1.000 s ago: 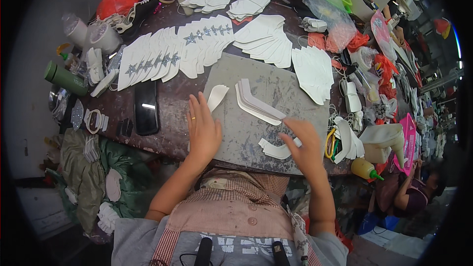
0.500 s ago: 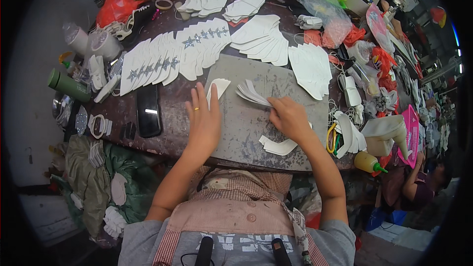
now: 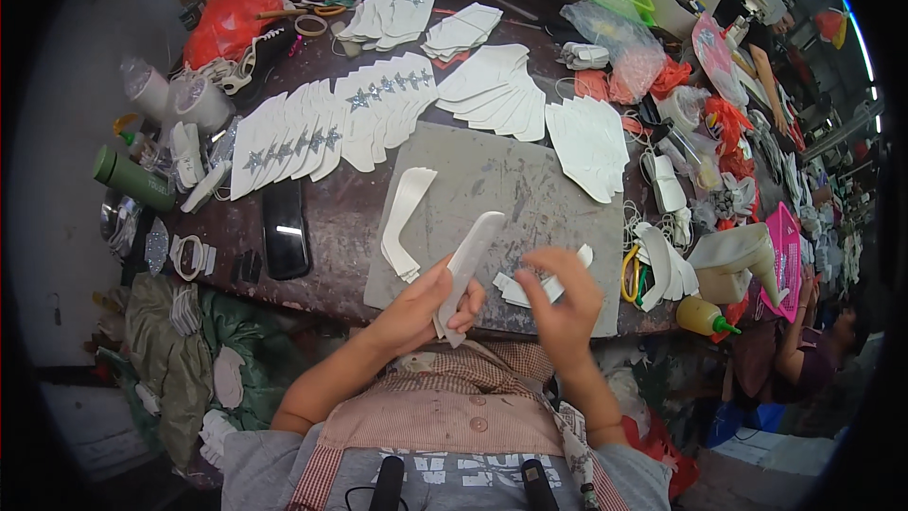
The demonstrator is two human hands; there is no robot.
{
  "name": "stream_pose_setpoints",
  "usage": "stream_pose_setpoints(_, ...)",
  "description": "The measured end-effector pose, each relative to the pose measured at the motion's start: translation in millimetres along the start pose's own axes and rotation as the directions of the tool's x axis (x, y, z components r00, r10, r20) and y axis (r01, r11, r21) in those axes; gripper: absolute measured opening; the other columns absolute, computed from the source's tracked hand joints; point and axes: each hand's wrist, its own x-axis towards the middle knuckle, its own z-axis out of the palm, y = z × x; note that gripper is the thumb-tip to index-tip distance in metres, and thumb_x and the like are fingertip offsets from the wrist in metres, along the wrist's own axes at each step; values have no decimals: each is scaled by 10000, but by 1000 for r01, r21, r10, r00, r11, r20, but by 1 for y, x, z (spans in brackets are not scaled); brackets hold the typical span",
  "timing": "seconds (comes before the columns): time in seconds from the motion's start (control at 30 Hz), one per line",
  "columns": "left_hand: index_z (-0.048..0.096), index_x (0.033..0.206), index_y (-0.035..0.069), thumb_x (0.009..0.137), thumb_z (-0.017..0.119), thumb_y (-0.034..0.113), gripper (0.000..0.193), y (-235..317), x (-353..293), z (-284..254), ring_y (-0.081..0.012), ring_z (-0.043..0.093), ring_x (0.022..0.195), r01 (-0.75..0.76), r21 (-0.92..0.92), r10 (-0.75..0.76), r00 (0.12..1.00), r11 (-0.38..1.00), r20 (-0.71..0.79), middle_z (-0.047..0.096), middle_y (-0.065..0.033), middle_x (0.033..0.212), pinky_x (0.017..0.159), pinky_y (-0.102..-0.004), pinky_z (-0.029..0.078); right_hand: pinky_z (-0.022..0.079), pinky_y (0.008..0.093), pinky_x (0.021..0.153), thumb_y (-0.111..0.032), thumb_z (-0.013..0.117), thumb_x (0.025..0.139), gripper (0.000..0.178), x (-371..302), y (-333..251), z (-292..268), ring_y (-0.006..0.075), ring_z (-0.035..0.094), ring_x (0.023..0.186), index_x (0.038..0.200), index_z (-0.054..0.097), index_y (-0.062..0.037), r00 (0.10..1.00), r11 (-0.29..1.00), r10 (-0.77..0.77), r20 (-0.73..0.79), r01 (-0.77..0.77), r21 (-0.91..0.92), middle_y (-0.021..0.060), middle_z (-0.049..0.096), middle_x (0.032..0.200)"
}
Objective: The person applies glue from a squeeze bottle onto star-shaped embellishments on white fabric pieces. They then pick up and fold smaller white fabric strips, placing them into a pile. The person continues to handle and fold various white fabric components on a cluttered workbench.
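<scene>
- The left hand (image 3: 421, 308), at the lower middle of the frame, grasps a long pale strip (image 3: 475, 244), its fingers wrapped around the lower part
- This strip stands out above the hand, its long axis running from the lower middle up and slightly to the right, the rounded free end uppermost
- The right hand (image 3: 572, 308), right of the lower middle, is released, thumb and fingers curled but parted; blur makes it hard to tell whether a fingertip touches anything
- A small pile of curved strips (image 3: 511, 290) lies partly behind the right hand, running from lower left to upper right; the right hand is clearly nearer to it than the left
- The held strip's free end lies between the two hands, up and left of the right hand's fingers and apart from them
- A stack of bent strips (image 3: 409, 201) rests at the left of the grey board (image 3: 501, 166), up and left of the left hand, its upper arm slanting up to the right
</scene>
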Motion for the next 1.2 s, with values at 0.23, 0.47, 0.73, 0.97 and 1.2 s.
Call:
stream_pose_setpoints(0.23, 223, 1560, 25, 1086, 367, 244, 542, -4, -6, 14, -149, 505, 754, -56, 741, 212, 970, 669, -117, 535, -98, 952, 715, -310, 470, 511, 285, 732, 18, 710, 840, 111, -13, -18, 30, 174, 671, 801, 944, 728, 52, 943, 893, 296, 155, -330, 305, 117, 715, 893)
stream_pose_setpoints(0.47, 209, 1559, -3, 1061, 427, 213, 585, -3, -12, 18, -329, 613, 1131, -181, 979, 378, 916, 96, 132, 580, -278, 1255, 946, -372, 474, 482, 261, 657, -13, 720, 826, 95, -17, -8, 26, 118, 630, 732, 891, 716, 57, 870, 778, 391, 302, -487, 396, 82, 702, 816)
stream_pose_setpoints(0.73, 190, 1556, -17, 1070, 421, 263, 606, -3, -13, 22, -213, 641, 962, -68, 833, 206, 977, 550, -56, 629, -187, 1156, 824, -277, 481, 472, 227, 671, 26, 668, 844, 65, -18, -9, 36, 94, 615, 765, 884, 674, 76, 782, 492, 507, 363, -608, 623, 59, 675, 846)
stream_pose_setpoints(0.97, 321, 1487, -3, 1080, 372, 287, 501, -7, -11, 2, -162, 613, 746, -19, 252, 101, 943, 967, -317, 626, -146, 974, 710, -282, 512, 447, 237, 672, 3, 645, 842, 41, -30, 6, 22, 98, 575, 747, 822, 646, 39, 805, 340, 422, 417, -567, 750, 49, 648, 832)
stream_pose_setpoints(1.2, 348, 1457, -1, 1088, 337, 378, 529, 30, -21, -12, -118, 455, 693, -149, 150, 197, 899, 977, -392, 594, -115, 875, 708, -303, 454, 507, 306, 652, -104, 664, 840, 138, -196, 85, -76, 166, 660, 720, 903, 710, 10, 367, 620, 570, 735, -780, -91, 83, 709, 787)
